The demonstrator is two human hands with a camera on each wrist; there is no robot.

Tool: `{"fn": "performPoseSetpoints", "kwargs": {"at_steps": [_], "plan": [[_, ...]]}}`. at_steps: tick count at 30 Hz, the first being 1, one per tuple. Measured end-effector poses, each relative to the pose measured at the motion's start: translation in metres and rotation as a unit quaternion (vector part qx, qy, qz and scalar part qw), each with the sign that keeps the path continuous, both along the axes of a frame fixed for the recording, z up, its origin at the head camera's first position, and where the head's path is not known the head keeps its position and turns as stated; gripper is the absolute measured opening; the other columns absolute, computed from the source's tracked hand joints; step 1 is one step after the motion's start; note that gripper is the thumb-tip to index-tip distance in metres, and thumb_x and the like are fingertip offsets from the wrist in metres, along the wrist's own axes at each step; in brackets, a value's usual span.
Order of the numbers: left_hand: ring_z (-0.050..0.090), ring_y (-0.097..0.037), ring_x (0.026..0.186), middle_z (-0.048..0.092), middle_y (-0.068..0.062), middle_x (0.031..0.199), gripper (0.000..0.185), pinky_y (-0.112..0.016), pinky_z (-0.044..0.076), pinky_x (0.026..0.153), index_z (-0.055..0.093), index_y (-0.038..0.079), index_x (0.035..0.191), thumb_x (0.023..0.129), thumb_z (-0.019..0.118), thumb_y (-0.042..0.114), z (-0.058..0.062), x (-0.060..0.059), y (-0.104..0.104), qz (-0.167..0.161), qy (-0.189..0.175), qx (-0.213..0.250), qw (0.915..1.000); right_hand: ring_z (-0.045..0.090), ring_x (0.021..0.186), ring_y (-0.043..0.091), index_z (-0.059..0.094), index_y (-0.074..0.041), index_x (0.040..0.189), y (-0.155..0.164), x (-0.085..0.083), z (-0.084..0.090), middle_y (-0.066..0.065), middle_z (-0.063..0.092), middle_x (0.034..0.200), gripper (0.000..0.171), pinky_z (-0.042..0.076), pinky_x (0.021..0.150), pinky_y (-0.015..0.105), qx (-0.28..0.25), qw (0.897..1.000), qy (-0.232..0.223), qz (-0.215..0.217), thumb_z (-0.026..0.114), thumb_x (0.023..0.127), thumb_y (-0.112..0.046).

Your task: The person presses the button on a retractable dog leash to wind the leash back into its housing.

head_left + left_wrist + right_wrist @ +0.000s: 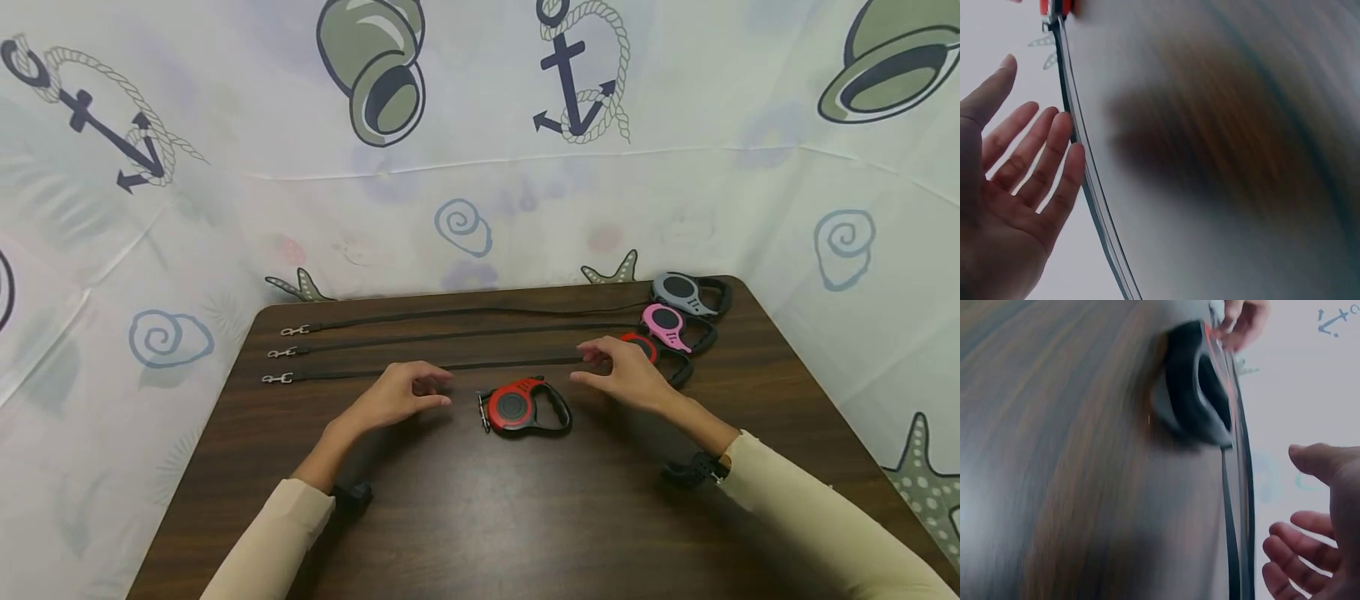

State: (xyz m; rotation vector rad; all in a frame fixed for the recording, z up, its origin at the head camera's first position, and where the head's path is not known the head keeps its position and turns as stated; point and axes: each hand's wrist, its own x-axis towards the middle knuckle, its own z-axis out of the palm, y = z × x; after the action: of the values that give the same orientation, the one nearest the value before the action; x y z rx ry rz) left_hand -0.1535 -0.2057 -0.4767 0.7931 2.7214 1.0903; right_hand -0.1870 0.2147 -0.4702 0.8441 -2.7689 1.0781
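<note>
Red retractable leash (pixel 521 407) lies on the counter (pixel 487 525) between your left hand (pixel 401 393) and right hand (pixel 626 372); both are relaxed, holding nothing, neither clearly nearer. Its long axis runs crosswise, black handle (pixel 565 408) toward your right, metal clip (pixel 483 413) toward your left.

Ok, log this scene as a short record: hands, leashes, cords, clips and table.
left hand: relaxed, holding nothing, left of front red leash
right hand: relaxed, holding nothing, right of that leash
front red leash: between the hands, cord not stretched out
back row: gray leash, pink leash, back red leash partly behind right hand
cords: three, black, stretched leftward
clips: metal, at the cords' left ends
table: dark brown
</note>
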Motion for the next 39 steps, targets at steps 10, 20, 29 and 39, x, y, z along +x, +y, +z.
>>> {"fn": "performPoseSetpoints", "kwargs": {"at_steps": [10, 20, 29, 39], "plan": [[0.073, -0.029, 0.111, 0.075, -0.013, 0.126, 0.048, -0.051, 0.058, 0.093, 0.071, 0.003, 0.133, 0.091, 0.086, 0.019, -0.008, 0.009, -0.056, 0.05, 0.061, 0.02, 0.9967, 0.069, 0.096, 0.026, 0.071, -0.002, 0.128, 0.049, -0.004, 0.007, 0.014, 0.074, 0.114, 0.05, 0.059, 0.079, 0.047, 0.068, 0.989, 0.126, 0.047, 0.09, 0.086, -0.023], [0.064, -0.04, 0.128, 0.07, -0.015, 0.136, 0.058, -0.06, 0.05, 0.102, 0.069, 0.005, 0.137, 0.085, 0.091, 0.018, -0.004, 0.016, -0.11, 0.106, 0.119, -0.022, 0.987, 0.07, 0.091, 0.026, 0.071, -0.001, 0.128, 0.085, -0.005, 0.012, 0.009, 0.073, 0.104, 0.059, 0.059, 0.078, 0.048, 0.108, 0.985, 0.134, 0.032, 0.094, 0.08, -0.028], [0.063, -0.046, 0.124, 0.069, -0.023, 0.133, 0.064, -0.063, 0.047, 0.098, 0.068, 0.001, 0.136, 0.079, 0.094, 0.011, -0.002, 0.024, -0.154, 0.149, 0.155, -0.04, 0.9758, 0.065, 0.087, 0.02, 0.072, -0.003, 0.127, 0.11, -0.006, 0.008, 0.005, 0.07, 0.097, 0.062, 0.057, 0.074, 0.043, 0.131, 0.982, 0.136, 0.021, 0.096, 0.077, -0.03], [0.051, -0.062, 0.132, 0.066, -0.032, 0.133, 0.062, -0.072, 0.035, 0.11, 0.069, 0.0, 0.131, 0.076, 0.095, 0.011, -0.008, 0.023, -0.19, 0.186, 0.159, -0.052, 0.9681, 0.067, 0.089, 0.02, 0.068, -0.004, 0.134, 0.126, -0.011, -0.005, 0.004, 0.072, 0.099, 0.066, 0.059, 0.078, 0.046, 0.142, 0.986, 0.089, 0.025, 0.095, 0.08, -0.032]]}}
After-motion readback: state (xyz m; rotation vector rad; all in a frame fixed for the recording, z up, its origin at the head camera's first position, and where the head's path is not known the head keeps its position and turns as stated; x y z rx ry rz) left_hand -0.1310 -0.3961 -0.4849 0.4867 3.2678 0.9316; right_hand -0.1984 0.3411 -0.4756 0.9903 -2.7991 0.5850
